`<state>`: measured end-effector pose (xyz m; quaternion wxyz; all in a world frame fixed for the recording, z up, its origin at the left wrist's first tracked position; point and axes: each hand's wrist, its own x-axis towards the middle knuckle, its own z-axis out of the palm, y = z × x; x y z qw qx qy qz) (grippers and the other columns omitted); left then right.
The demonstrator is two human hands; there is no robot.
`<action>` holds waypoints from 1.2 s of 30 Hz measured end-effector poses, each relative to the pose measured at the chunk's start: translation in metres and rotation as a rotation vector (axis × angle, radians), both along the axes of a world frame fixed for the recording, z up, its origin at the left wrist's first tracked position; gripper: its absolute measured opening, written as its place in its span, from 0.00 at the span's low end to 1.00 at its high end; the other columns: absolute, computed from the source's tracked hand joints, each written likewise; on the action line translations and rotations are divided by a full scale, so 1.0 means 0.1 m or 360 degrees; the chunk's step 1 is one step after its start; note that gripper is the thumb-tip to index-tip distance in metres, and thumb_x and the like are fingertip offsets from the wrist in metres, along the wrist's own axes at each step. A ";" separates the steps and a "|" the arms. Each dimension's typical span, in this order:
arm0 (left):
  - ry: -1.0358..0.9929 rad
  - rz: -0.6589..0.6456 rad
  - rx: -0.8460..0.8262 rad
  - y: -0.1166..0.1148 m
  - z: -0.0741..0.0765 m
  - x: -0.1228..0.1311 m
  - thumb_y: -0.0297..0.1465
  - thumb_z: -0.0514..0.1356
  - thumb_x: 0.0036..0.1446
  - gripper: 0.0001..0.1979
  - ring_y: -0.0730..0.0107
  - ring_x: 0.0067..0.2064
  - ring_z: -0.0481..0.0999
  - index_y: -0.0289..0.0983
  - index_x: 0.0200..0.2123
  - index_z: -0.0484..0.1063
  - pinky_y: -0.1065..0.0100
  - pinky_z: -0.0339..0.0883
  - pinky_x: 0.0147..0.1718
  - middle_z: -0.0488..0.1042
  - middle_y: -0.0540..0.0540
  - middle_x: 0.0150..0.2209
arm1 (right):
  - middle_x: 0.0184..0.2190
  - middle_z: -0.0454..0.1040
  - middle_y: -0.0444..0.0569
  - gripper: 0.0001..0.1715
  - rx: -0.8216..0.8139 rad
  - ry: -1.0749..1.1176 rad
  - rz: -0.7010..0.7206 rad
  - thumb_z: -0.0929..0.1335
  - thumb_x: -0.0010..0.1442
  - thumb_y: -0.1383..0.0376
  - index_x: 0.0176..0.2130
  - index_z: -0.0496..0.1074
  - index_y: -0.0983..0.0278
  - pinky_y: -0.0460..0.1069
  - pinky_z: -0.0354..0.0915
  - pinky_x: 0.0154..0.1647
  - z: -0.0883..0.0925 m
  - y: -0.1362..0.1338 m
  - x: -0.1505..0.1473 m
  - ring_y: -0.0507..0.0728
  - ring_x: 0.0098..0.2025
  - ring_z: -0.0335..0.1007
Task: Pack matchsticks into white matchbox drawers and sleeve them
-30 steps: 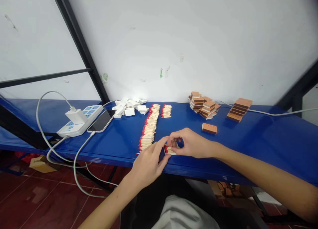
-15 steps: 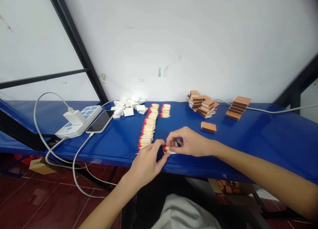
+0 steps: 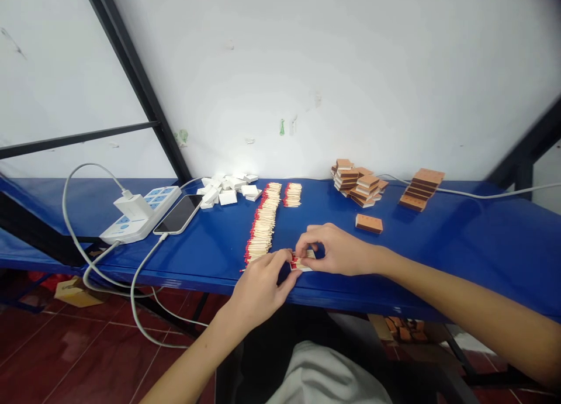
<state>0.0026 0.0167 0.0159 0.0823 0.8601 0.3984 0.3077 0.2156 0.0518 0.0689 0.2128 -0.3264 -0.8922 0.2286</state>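
Observation:
At the front edge of the blue table, my left hand (image 3: 260,280) pinches the left end of a small white matchbox tray (image 3: 309,269) between thumb and index finger. Red-headed matches (image 3: 300,263) lie inside it, heads to the left. My right hand (image 3: 340,251) has its curled fingertips on those matches, over the tray; whether it pinches any is partly hidden. A long row of loose matches (image 3: 263,225) stretches back beside my left hand, with a smaller group of matches (image 3: 293,194) to its right. One brown matchbox (image 3: 369,223) lies beyond my right hand.
White trays (image 3: 228,189) are heaped by the wall. Brown matchboxes (image 3: 362,185) form an uneven pile, with another stepped stack (image 3: 421,190) farther right. A phone (image 3: 179,214) and power strip (image 3: 144,221) with white cables occupy the left. Black metal posts (image 3: 144,94) frame the table.
My right fingertips have shifted very slightly over the matches in the tray. My left hand keeps its hold, and the whole view has moved a little.

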 end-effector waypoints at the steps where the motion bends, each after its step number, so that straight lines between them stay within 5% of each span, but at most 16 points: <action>1: -0.0009 -0.0002 0.0002 0.00 0.00 0.00 0.35 0.57 0.66 0.08 0.63 0.40 0.79 0.42 0.47 0.68 0.65 0.70 0.40 0.79 0.49 0.41 | 0.30 0.78 0.43 0.03 0.0003 -0.0005 -0.0005 0.70 0.57 0.68 0.34 0.76 0.63 0.45 0.62 0.35 0.00 0.00 0.00 0.51 0.33 0.69; 36: 0.0007 -0.0050 0.0083 0.00 -0.02 -0.01 0.33 0.56 0.67 0.13 0.60 0.48 0.78 0.40 0.53 0.66 0.60 0.73 0.48 0.77 0.44 0.49 | 0.29 0.68 0.44 0.09 0.0209 -0.0206 -0.0097 0.66 0.64 0.64 0.32 0.72 0.64 0.46 0.54 0.31 -0.11 0.07 0.04 0.50 0.29 0.61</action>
